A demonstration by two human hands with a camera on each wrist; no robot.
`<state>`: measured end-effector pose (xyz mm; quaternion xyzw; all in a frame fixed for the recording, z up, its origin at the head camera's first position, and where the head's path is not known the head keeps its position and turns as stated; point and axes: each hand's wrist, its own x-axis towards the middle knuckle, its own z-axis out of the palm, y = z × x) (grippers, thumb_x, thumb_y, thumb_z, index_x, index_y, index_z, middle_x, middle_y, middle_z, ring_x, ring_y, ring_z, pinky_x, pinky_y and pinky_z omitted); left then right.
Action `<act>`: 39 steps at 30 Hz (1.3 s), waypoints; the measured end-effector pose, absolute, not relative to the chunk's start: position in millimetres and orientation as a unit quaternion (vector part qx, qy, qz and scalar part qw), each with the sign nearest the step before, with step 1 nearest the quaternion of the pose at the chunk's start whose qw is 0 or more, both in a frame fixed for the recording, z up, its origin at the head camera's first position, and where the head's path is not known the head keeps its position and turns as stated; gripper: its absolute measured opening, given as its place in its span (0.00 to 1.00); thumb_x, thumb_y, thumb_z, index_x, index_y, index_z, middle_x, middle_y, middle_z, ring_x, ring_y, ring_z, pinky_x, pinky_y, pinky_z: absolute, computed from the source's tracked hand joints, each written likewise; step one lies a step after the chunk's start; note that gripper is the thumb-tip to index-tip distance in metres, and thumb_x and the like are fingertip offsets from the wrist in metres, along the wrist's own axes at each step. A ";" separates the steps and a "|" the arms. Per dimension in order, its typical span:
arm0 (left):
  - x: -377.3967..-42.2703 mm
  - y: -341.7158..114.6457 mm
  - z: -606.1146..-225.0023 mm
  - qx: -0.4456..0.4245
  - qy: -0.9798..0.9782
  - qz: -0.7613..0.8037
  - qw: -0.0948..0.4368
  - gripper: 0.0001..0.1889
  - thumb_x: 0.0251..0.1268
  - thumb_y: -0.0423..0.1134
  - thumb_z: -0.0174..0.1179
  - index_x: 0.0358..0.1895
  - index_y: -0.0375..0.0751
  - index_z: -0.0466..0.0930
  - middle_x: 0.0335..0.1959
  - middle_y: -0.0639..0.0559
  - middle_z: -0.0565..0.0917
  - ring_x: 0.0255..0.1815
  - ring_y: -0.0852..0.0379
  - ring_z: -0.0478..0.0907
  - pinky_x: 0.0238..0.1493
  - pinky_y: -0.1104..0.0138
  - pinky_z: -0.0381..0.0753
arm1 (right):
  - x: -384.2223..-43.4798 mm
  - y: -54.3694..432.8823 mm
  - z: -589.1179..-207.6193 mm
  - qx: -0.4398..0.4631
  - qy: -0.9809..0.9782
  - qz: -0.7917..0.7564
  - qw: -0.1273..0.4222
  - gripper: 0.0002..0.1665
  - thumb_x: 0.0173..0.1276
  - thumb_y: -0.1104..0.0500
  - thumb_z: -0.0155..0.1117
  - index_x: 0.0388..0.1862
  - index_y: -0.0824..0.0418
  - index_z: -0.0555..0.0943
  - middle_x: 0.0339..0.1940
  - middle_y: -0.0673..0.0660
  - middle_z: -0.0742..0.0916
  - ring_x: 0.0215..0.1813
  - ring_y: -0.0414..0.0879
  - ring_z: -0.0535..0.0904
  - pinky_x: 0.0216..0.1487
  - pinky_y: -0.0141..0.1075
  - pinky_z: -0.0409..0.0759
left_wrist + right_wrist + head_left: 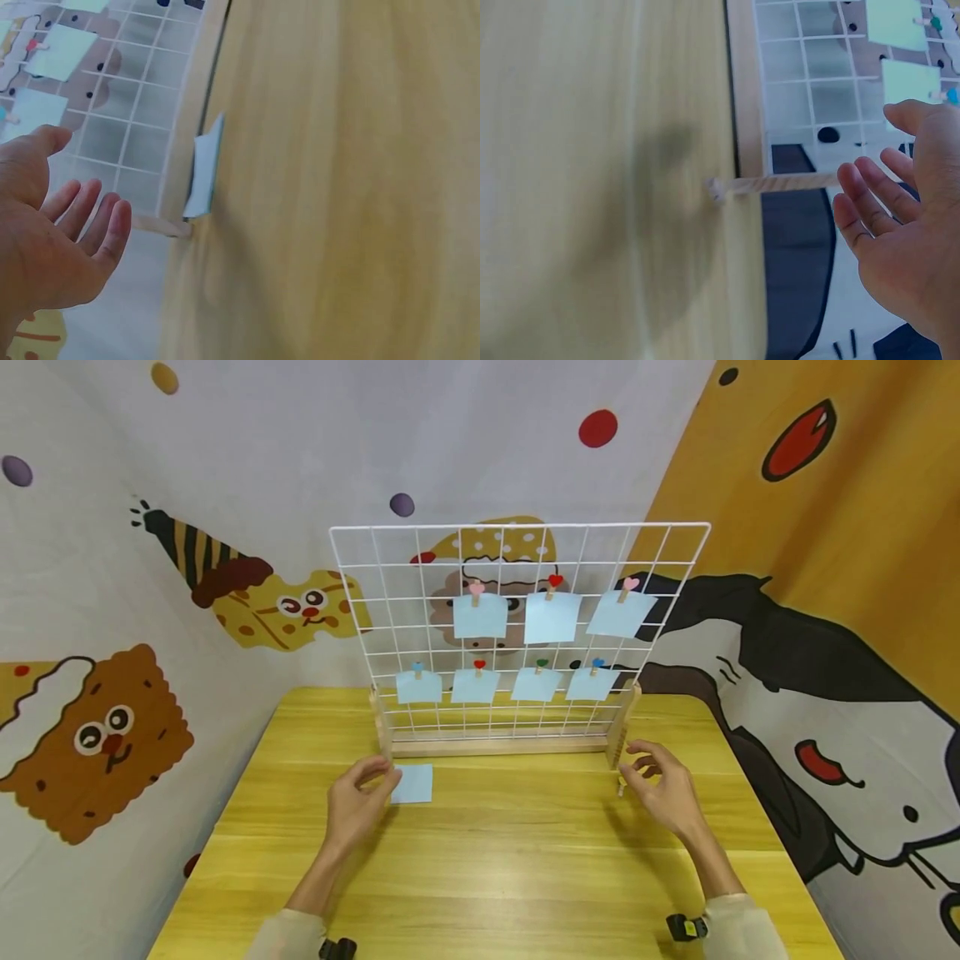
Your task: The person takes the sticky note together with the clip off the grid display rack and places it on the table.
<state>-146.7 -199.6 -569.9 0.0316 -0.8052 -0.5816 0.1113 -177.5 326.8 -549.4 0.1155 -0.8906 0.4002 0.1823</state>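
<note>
My left hand [356, 803] is over the left side of the table, fingers loosely bent and nothing between them. Beside its fingertips lies a light blue square paper [416, 783], its edges curling up in the left wrist view. My right hand [664, 792] hovers at the rack's right foot, fingers relaxed and nothing in them. Just below its thumb is a small wooden clip [621, 787] on the table. Between the hands stands a white wire grid rack [352, 545], on which several blue papers [480, 616] hang from clips with heart heads [555, 581].
The rack rests in a wooden base [495, 747] with upright side feet near the back of the wood-grain table [510, 868]. A cartoon-printed curtain [285, 435] hangs behind and on both sides. Dark wrist cameras [686, 928] sit at the cuffs.
</note>
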 end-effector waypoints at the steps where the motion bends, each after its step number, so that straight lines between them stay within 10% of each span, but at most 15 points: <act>1: -147.4 -199.1 -567.6 0.027 -0.804 -0.583 0.113 0.24 0.77 0.44 0.77 0.67 0.33 0.87 0.63 0.38 0.92 0.68 0.39 0.89 0.55 0.81 0.87 | -177.6 324.8 -546.2 0.122 -0.889 0.400 0.185 0.24 0.78 0.63 0.76 0.69 0.65 0.85 0.60 0.67 0.92 0.48 0.24 0.82 0.48 0.33 0.88; 12: -158.3 -184.6 -530.8 -0.041 -0.790 -0.597 0.130 0.22 0.78 0.43 0.75 0.69 0.40 0.87 0.69 0.38 0.89 0.73 0.41 0.86 0.62 0.75 0.89 | -180.7 296.4 -509.6 0.172 -0.885 0.377 0.213 0.23 0.78 0.63 0.77 0.70 0.60 0.86 0.61 0.58 0.92 0.52 0.52 0.88 0.52 0.25 0.82; 29: -173.9 -160.7 -480.7 -0.067 -0.788 -0.595 0.145 0.23 0.75 0.43 0.78 0.69 0.46 0.87 0.66 0.46 0.92 0.54 0.41 0.94 0.54 0.71 0.93 | -179.7 263.5 -461.7 0.222 -0.851 0.416 0.232 0.28 0.74 0.69 0.77 0.72 0.58 0.86 0.53 0.57 0.92 0.48 0.45 0.87 0.53 0.25 0.84; 39: -189.6 -147.0 -462.3 -0.106 -0.788 -0.582 0.171 0.24 0.75 0.39 0.78 0.69 0.36 0.86 0.66 0.42 0.92 0.61 0.47 0.91 0.61 0.65 0.93 | -185.4 246.5 -437.2 0.244 -0.842 0.416 0.242 0.29 0.73 0.70 0.76 0.72 0.62 0.85 0.55 0.57 0.92 0.48 0.47 0.87 0.55 0.22 0.81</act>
